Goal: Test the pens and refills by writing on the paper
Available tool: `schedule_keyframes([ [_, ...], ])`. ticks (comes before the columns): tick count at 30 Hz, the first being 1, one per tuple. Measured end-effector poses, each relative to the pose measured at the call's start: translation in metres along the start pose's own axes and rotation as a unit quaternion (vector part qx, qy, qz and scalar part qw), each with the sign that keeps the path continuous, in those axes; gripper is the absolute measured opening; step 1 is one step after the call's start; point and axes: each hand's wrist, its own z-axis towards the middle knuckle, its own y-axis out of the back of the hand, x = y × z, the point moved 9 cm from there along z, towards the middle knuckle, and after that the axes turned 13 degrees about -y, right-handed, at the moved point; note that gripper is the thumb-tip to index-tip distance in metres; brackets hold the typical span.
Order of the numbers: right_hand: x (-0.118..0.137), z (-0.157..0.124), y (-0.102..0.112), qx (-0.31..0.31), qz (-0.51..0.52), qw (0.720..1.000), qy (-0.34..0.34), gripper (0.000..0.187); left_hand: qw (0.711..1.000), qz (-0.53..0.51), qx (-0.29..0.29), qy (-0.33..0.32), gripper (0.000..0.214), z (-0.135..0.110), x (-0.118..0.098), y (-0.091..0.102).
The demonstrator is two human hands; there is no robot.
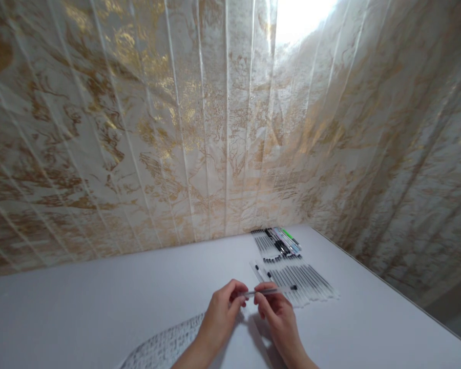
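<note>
Between my hands is a clear-barrelled pen [285,289], lying nearly level, with a dark refill inside and a black piece toward its right end. My left hand [227,302] pinches the left end of it, and the fingertips partly hide that tip. Closed round the middle of the barrel are the thumb and fingers of my right hand [277,306]. Just beyond the right hand, a row of clear pen barrels with dark refills [305,279] lies on the white table [100,302].
Farther back are a row of thin dark refills [264,243] and a group of mixed pens [282,242], one with bright green. A grey patterned sheet or mat [165,343] lies at front left. A gold-patterned curtain [192,128] hangs behind the table.
</note>
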Motion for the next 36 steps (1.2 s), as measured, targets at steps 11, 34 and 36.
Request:
schedule_keyframes([
  [11, 0.032, -0.018, -0.026, 0.092, -0.044, 0.993, 0.053, 0.021, 0.985, -0.167, -0.015, 0.049, 0.023, -0.021, 0.023, -0.011],
  [34, -0.016, 0.079, 0.200, -0.228, -0.655, 0.716, -0.079, 0.042, 0.902, 0.369, 0.168, -0.149, 0.074, -0.080, 0.040, -0.035],
  [36, -0.019, 0.082, 0.199, -0.228, -0.664, 0.707, -0.087, 0.042, 0.903, 0.369, 0.166, -0.146, 0.069, -0.078, 0.043, -0.037],
])
